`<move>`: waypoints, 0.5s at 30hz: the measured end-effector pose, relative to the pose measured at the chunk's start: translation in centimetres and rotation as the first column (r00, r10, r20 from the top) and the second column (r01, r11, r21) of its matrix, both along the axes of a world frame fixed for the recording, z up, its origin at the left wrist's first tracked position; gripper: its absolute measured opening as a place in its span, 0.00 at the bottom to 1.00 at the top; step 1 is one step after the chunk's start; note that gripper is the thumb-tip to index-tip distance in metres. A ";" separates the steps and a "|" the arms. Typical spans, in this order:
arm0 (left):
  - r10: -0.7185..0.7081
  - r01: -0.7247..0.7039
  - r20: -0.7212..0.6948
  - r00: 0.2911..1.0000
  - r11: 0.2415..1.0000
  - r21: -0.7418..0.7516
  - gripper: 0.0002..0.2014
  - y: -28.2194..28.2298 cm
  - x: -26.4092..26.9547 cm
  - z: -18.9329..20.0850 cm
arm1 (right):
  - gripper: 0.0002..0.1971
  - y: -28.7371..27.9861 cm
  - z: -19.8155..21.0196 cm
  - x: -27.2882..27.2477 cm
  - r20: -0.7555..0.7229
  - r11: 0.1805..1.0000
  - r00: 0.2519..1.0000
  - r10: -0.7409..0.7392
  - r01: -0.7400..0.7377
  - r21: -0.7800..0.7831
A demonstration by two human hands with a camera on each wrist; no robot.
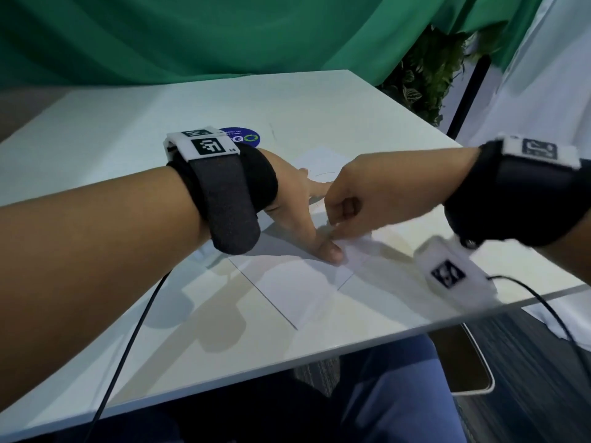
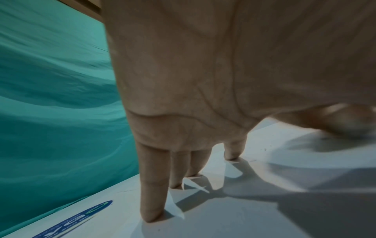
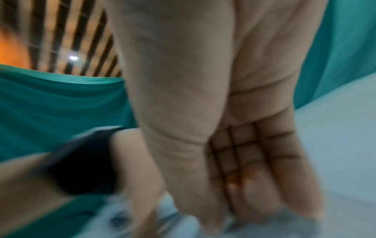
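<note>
Obs., head view. Left hand reaches in from 9 o'clock, palm down, fingers straight and spread. Its thumb points toward 5 o'clock and lies flat on the sheet of paper. Left wrist view: the fingertips are planted downward, 4 of them, with the palm raised off the surface. Hand wide, pressing, gripping nothing.

Right hand comes in from 3 o'clock, knuckles up, fingers curled under. Thumb and forefinger pinch a raised flap of the sheet just beside the left thumb tip (right wrist view is motion-blurred: the finger curl reads, the pinch itself is not sharp).

Sheet: white, 1 piece, lying on the white table a little toward 3 o'clock of its centre. The near corner points to 6 o'clock. Straight crease lines cross it, and the flap at the right hand lifts off the surface.

Round blue sticker sits on the table at 12 o'clock of the left wrist strap. Green cloth hangs beyond the far edge.
</note>
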State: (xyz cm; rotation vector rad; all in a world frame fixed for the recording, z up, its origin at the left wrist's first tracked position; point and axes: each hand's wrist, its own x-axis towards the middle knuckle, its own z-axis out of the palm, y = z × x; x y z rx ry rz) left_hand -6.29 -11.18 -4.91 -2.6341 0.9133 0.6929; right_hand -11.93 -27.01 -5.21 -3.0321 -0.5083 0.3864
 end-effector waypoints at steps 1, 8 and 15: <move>-0.006 0.006 0.004 1.000 1.000 0.009 0.61 -0.1 0.1 -0.1 | 0.13 -0.8 0.2 0.7 0.008 0.999 0.999 -0.047 0.047 0.005; -0.005 0.005 0.010 1.000 1.000 0.009 0.70 0.2 0.4 -0.3 | 0.12 -3.6 0.0 3.4 0.064 0.986 0.986 -0.155 0.158 -0.052; -0.089 0.094 0.088 0.992 0.994 -0.061 0.65 1.7 3.1 0.8 | 0.10 -4.7 -0.1 2.3 0.036 0.989 0.989 -0.147 0.146 0.019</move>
